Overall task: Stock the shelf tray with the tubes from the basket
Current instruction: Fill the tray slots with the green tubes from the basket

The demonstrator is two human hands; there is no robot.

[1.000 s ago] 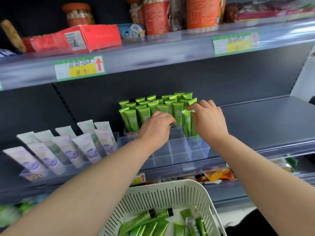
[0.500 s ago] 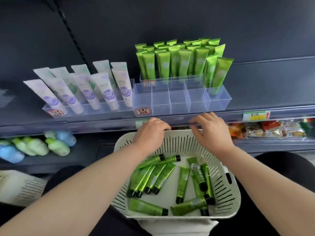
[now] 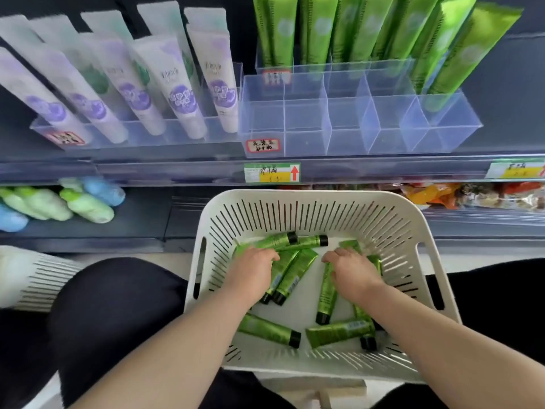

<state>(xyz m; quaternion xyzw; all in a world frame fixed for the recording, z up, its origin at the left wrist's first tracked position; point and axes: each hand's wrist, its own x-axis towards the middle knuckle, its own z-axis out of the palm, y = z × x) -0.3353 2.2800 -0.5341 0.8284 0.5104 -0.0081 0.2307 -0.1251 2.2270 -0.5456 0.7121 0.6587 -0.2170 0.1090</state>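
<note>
White slotted plastic basket point(image 3: 309, 196) is sitting on the person's lap, nearest the camera, and the loose green squeeze tubes with black caps point(image 3: 339, 333) are lying criss-crossed on its floor. Left hand point(image 3: 253, 268) is pressing down on a cluster of them, with its fingers bent over. Right hand point(image 3: 352, 270) is doing likewise on the tubes at the right. Whether either has closed a grip is hidden under the palms, so I cannot tell. The tubes are looking light, soft-walled and glossy, so probably slippery. The firm cap end or mid-body is likely the best hold. Beyond, on the shelf, the clear compartmented plastic tray point(image 3: 324, 137) is showing open front cells, with upright green tubes point(image 3: 362, 28) filling the back rows.
</note>
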